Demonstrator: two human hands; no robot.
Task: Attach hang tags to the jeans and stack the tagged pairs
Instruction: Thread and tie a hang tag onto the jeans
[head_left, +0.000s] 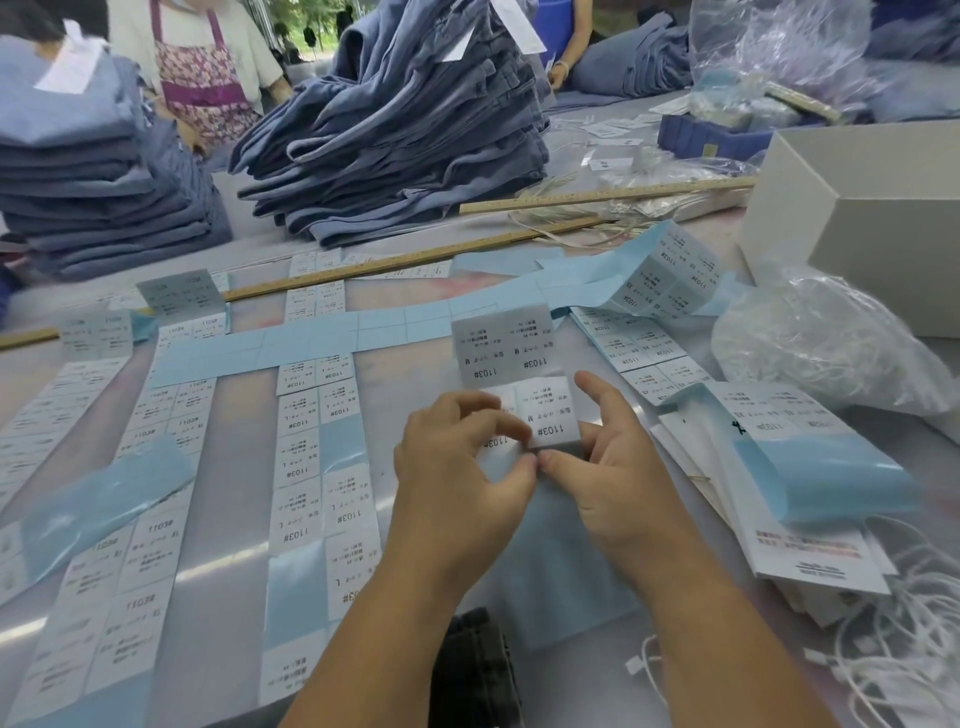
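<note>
Fingers of both hands, left and right, pinching sticker edge above label sheet.

The left hand covers part of the sticker strip it pinches. Small print on the label sheets is unreadable. Far people are cut off by the top edge; near-left sheets blur.

We note label strips laid on the table left of both hands; ahead, rulers lie crosswise, two jeans stacks behind them; box far right, string-tag bundle near right
</note>
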